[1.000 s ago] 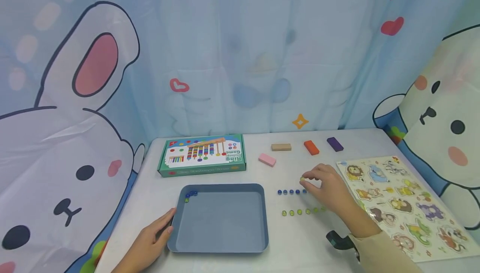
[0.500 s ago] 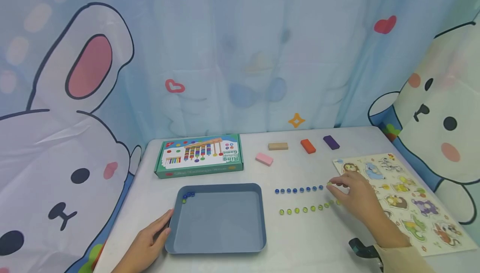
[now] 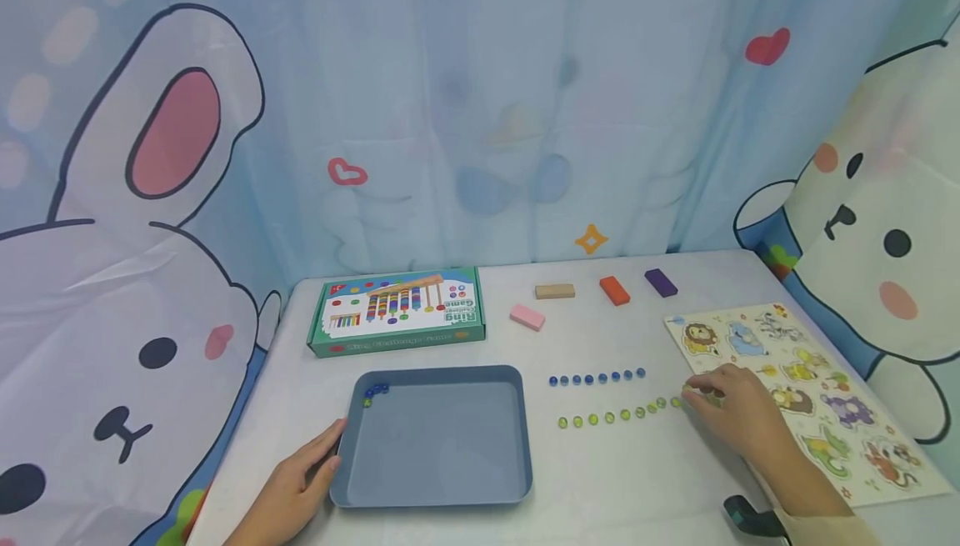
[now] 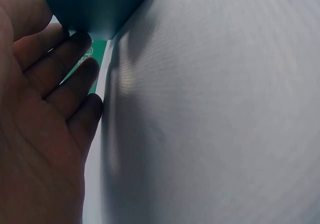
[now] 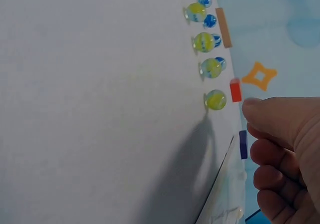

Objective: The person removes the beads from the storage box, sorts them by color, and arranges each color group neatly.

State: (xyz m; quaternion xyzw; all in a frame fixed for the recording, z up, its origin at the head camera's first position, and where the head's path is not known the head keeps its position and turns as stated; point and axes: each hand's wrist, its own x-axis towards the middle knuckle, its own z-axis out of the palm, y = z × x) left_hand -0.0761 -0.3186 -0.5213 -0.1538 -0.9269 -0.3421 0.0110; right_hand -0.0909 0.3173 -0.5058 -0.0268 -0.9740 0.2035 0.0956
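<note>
My right hand [image 3: 738, 413] pinches a small yellow-green glass marble [image 3: 686, 388] between thumb and fingertips, just above the right end of a row of yellow-green marbles [image 3: 625, 415]. In the right wrist view the fingers hide the pinched marble, while the row's end marble [image 5: 216, 99] lies on the cloth close by. Behind that row runs a line of blue marbles [image 3: 602, 378]. My left hand [image 3: 294, 479] rests against the left side of a grey-blue tray [image 3: 431, 503], its fingers extended along the wall. Inside the tray's far left corner sit several blue marbles [image 3: 377, 390] and one yellow-green marble [image 3: 367, 403].
A green ring game box [image 3: 397, 313] lies behind the tray. Pink [image 3: 527, 318], tan [image 3: 555, 291], orange [image 3: 615, 290] and purple [image 3: 661, 283] blocks lie at the back. An animal puzzle board [image 3: 810, 413] lies at the right, partly beneath my right arm.
My right hand has moved right and nearer with the marble, from above the blue row to the yellow-green row's right end. My left hand stays at the tray. The head view shifted slightly.
</note>
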